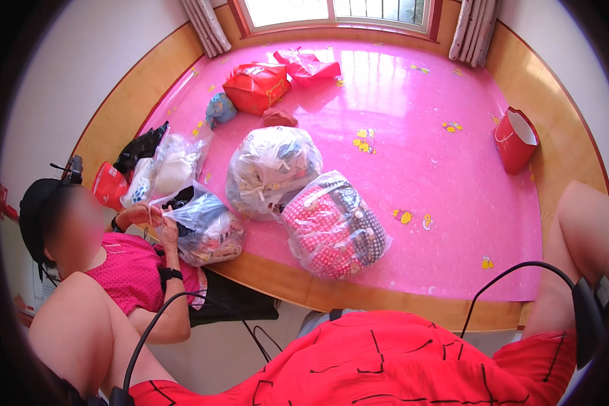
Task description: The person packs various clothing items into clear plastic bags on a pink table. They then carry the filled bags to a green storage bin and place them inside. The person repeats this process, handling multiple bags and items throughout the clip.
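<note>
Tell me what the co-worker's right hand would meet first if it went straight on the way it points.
The co-worker's right hand already touches the gathered top of the filled clear bag; past that, the bag with white contents seems next in line, though depth is unclear.

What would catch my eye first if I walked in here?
Probably the bright pink sheet filling the middle of the view. On its near part sit a bulging whitish bag and a clear bag of pink and dark patterned cloth. At left, a co-worker's hands hold the top of a third stuffed bag.
</note>
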The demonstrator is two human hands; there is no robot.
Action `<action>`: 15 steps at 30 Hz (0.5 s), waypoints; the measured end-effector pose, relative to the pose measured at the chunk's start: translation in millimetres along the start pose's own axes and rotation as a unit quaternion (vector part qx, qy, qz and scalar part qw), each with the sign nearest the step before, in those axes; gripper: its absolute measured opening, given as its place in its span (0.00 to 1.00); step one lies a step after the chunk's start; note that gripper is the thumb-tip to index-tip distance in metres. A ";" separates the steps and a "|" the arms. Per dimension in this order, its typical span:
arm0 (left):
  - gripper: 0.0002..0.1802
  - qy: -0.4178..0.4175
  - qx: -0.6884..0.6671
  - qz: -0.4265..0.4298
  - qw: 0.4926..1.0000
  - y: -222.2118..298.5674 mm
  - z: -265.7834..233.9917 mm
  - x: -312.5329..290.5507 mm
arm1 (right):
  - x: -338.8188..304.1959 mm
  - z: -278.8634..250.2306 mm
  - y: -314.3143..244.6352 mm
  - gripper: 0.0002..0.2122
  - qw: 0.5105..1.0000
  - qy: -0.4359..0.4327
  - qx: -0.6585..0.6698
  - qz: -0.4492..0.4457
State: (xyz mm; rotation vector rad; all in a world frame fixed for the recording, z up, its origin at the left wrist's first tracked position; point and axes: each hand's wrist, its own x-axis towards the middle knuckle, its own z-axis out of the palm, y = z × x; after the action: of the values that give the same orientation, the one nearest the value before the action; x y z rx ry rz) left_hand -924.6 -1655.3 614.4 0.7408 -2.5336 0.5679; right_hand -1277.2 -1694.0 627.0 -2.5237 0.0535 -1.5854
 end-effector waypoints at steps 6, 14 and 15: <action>0.29 -0.018 0.007 0.019 1.000 0.0 8.1 -1.6 | -25.1 13.9 9.7 0.24 0.996 -0.022 -0.018 0.080; 0.29 -0.029 0.025 0.040 0.998 8.8 1.8 -8.0 | -36.8 21.2 5.9 0.25 0.995 -0.041 -0.015 0.094; 0.29 -0.033 0.023 0.039 0.998 10.3 1.0 -8.3 | -36.6 22.1 5.9 0.25 0.994 -0.041 -0.015 0.097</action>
State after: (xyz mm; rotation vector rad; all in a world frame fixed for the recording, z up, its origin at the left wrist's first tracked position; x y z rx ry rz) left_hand -924.5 -1644.6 606.6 0.6886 -2.6274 0.6414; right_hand -1273.0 -1693.0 584.0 -2.5154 0.3050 -1.4154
